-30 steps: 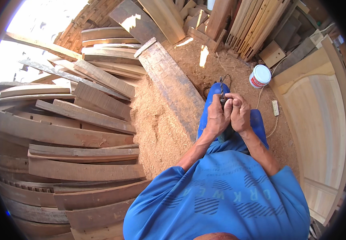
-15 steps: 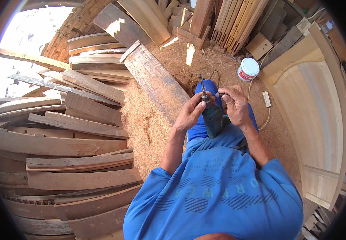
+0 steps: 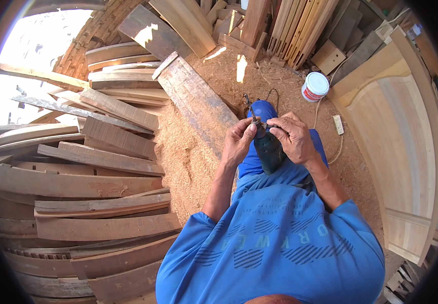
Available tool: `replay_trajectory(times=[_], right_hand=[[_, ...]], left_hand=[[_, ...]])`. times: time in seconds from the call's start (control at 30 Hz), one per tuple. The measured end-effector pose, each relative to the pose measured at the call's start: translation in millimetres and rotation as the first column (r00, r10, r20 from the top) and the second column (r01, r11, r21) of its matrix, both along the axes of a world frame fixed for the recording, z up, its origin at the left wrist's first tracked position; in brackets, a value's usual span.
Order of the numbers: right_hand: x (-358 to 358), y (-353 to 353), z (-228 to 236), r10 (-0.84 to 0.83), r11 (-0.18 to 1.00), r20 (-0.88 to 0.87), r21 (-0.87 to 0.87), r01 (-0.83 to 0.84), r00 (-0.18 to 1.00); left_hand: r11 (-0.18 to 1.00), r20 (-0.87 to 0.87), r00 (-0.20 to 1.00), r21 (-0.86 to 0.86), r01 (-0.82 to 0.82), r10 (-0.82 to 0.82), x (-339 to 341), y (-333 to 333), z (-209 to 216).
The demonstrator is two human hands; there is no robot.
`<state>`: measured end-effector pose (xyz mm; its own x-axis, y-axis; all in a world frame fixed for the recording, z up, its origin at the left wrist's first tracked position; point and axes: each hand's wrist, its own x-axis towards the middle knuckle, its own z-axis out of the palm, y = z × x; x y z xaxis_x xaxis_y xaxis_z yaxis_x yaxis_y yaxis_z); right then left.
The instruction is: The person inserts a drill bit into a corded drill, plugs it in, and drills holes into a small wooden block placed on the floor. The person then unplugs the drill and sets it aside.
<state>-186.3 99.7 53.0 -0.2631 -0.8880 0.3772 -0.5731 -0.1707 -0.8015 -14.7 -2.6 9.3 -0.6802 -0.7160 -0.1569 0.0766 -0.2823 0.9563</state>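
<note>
A dark green power drill (image 3: 269,154) rests on my lap, its front end pointing away from me. From its chuck a spiral drill bit (image 3: 250,105) sticks out, tilted a little to the left. My left hand (image 3: 238,141) is closed around the chuck, thumb and fingers pinching it near the bit. On the other side, my right hand (image 3: 296,138) pinches a small dark chuck key (image 3: 271,126), its tip against the side of the chuck. The fingers partly cover where key and chuck meet.
Stacked curved timber (image 3: 97,225) fills the left side. A worn plank (image 3: 193,91) lies across sawdust (image 3: 178,157) ahead. To the right are a white bucket (image 3: 315,86), a cord with a pale socket block (image 3: 338,124), and a large wooden panel (image 3: 389,147).
My right hand has moved left and brought the chuck key in to the chuck. The drill's front end and bit have shifted slightly left, with my left hand following.
</note>
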Motion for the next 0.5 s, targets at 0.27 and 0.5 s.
replay_trajectory(times=[0.27, 0.5], right_hand=[[-1, -6, 7, 0.026, 0.990, -0.239, -0.131, -0.059, 0.971], [-10, -13, 22, 0.140, 0.990, -0.255, 0.016, -0.141, 0.957]], left_hand=[[1.000, 0.033, 0.999, -0.005, 0.027, -0.026, 3, -3, 2], [0.995, 0.103, 0.994, -0.097, 0.027, -0.017, 1, -1, 8]])
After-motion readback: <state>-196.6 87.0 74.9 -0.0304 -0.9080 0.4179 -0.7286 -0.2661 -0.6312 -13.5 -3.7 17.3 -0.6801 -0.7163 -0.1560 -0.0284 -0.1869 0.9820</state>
